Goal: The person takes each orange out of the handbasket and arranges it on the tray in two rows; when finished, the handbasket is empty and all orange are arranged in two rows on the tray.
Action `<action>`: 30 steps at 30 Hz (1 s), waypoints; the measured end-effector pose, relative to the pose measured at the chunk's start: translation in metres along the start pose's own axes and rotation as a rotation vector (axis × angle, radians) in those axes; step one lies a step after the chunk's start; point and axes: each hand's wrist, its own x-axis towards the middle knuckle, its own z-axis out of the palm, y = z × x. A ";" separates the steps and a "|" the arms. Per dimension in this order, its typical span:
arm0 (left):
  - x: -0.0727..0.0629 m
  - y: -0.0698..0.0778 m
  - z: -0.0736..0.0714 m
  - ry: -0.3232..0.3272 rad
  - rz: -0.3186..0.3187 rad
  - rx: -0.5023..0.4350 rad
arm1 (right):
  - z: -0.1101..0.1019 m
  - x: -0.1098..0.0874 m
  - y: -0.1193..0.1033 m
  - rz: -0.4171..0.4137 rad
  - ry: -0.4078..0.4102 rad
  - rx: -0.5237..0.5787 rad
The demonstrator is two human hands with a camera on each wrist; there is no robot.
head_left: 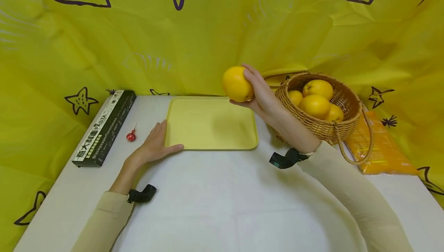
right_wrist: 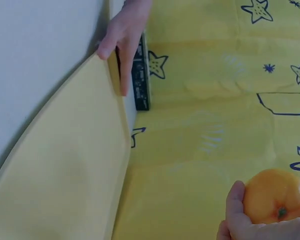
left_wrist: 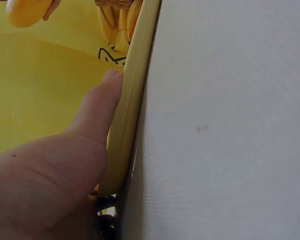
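My right hand grips an orange, raised above the right end of a pale yellow tray. In the right wrist view, thumb and fingers wrap the orange, and its green stem spot shows. At the tray's near left corner rests my left hand, its fingers stretched along the left side and its thumb on the front rim. The left wrist view shows that thumb lying straight against the tray's edge. To the right, a wicker basket holds several more oranges.
On the left lie a black and white pasta box and a red-wrapped lollipop. An orange plastic packet is partly under the basket's looped handle. A yellow patterned cloth hangs behind the white table.
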 end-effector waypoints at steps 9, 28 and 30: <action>0.001 0.000 0.001 0.000 0.004 0.007 | 0.016 0.018 0.006 0.039 -0.030 -0.098; -0.002 -0.001 0.001 -0.006 -0.002 -0.005 | 0.051 0.054 0.026 -0.020 -0.082 -0.432; -0.001 0.000 0.001 -0.002 0.002 -0.011 | 0.055 0.065 0.033 -0.058 -0.058 -0.558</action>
